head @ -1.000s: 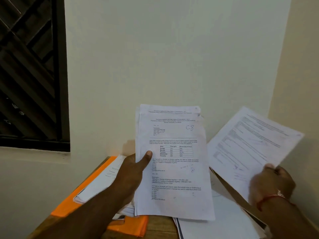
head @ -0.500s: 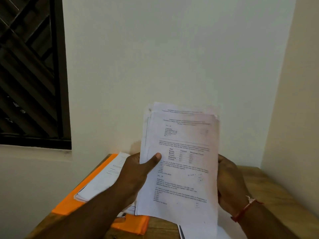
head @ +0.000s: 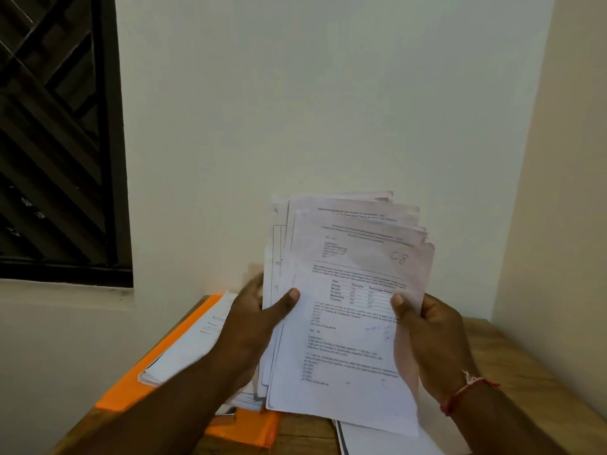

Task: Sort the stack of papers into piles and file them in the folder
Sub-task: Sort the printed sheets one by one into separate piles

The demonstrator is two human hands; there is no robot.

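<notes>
A fanned stack of printed papers (head: 348,290) is held upright in front of me, its top sheet marked "C8" and showing a table. My left hand (head: 254,318) grips the stack's left edge, thumb on the front sheet. My right hand (head: 427,336) grips the right edge, thumb on the front. An orange folder (head: 138,385) lies open on the wooden table (head: 512,359) at the left, with a pile of papers (head: 193,343) on it. Another white sheet (head: 377,441) lies on the table below the held stack.
White walls close in the table at the back and right. A dark window with a lattice grille (head: 56,133) is at the upper left. Bare wood shows at the table's right side.
My right hand, which held a separate sheet out to the right, has come in and now grips the stack's right edge. The stack has fanned out and sits higher in view.
</notes>
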